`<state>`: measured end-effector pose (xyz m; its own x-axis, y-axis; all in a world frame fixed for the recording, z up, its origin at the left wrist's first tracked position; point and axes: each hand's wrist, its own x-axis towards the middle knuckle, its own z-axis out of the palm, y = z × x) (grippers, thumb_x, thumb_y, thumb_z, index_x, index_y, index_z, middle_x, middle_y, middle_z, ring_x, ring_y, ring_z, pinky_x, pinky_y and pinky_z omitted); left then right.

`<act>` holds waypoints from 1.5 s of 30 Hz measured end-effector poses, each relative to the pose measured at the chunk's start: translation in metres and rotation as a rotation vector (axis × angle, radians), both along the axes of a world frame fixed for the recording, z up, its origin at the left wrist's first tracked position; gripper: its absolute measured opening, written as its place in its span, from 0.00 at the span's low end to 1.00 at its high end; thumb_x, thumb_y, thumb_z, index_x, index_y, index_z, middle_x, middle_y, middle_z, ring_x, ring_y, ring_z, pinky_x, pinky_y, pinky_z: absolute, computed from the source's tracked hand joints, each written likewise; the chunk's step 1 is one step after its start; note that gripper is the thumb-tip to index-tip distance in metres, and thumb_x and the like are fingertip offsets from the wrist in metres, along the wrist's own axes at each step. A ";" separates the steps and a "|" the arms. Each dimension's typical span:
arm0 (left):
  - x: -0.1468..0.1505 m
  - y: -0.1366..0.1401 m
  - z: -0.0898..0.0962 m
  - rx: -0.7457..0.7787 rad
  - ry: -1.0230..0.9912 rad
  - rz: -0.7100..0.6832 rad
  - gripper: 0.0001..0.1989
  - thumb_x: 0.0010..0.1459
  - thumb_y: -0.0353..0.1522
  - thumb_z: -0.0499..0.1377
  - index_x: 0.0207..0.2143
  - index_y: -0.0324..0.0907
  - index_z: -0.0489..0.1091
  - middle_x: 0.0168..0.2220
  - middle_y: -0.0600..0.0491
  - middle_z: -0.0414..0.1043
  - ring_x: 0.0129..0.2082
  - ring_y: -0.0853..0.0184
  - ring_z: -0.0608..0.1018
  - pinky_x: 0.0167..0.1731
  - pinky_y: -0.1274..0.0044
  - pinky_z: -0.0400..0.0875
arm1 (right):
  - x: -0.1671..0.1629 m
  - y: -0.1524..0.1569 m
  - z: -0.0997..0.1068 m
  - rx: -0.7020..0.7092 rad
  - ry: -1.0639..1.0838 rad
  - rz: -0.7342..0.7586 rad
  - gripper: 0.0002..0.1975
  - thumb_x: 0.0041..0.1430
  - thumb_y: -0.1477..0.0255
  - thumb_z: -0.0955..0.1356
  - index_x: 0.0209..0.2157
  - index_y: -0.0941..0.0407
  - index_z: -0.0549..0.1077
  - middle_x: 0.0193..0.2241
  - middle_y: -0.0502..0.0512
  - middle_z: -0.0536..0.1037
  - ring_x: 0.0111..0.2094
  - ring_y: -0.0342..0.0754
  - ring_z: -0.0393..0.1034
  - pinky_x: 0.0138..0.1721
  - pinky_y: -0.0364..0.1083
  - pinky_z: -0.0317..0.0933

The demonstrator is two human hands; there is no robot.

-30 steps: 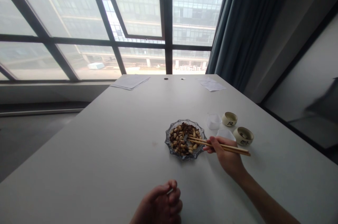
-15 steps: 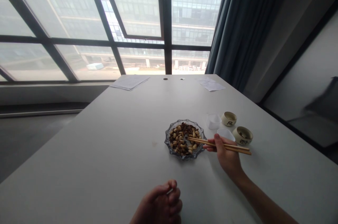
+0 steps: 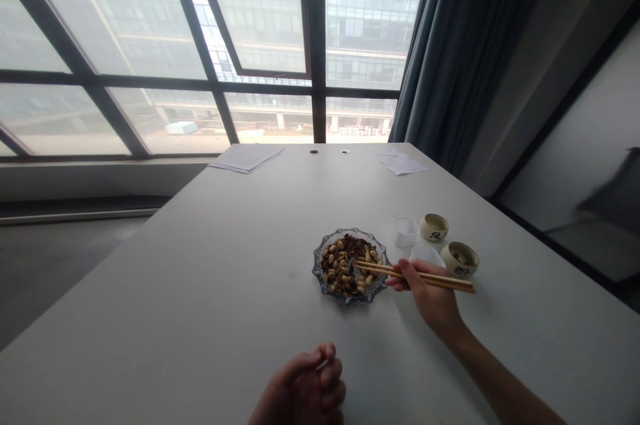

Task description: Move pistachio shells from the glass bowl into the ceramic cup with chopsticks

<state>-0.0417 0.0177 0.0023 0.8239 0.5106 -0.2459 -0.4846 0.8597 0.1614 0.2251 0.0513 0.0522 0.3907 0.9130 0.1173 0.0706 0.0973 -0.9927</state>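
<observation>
My right hand (image 3: 427, 298) is closed around a pair of wooden chopsticks (image 3: 425, 276). Their tips reach into a scalloped glass dish (image 3: 319, 278), among pistachios (image 3: 340, 247) and dark seeds (image 3: 353, 243). Whether the tips grip a piece is too small to tell. Below the dish, near the front of the table, my left hand (image 3: 313, 385) rests curled with thumb and forefinger together, and nothing shows in it. Just behind my right hand are a clear plastic cup (image 3: 426, 254) and a cream ceramic cup (image 3: 463, 266) with some small pieces inside.
Another clear plastic cup (image 3: 405, 231) and a second cream cup (image 3: 434, 227) stand farther back on the right of the white table (image 3: 210, 265). Paper sheets (image 3: 245, 158) lie at the far left, and a crumpled sheet (image 3: 400, 161) at the far right. Windows and a dark curtain (image 3: 435, 78) lie beyond.
The chopsticks have drawn closer together at their rear ends, and my right thumb has shifted slightly down. My left hand has stayed in place.
</observation>
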 end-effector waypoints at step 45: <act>0.002 -0.004 0.005 -0.015 -0.001 0.020 0.09 0.53 0.32 0.67 0.36 0.39 0.73 0.25 0.58 0.62 0.25 0.72 0.65 0.26 0.79 0.53 | 0.000 -0.003 -0.003 -0.015 -0.039 0.041 0.25 0.52 0.48 0.74 0.31 0.58 0.82 0.25 0.60 0.83 0.27 0.57 0.81 0.31 0.51 0.77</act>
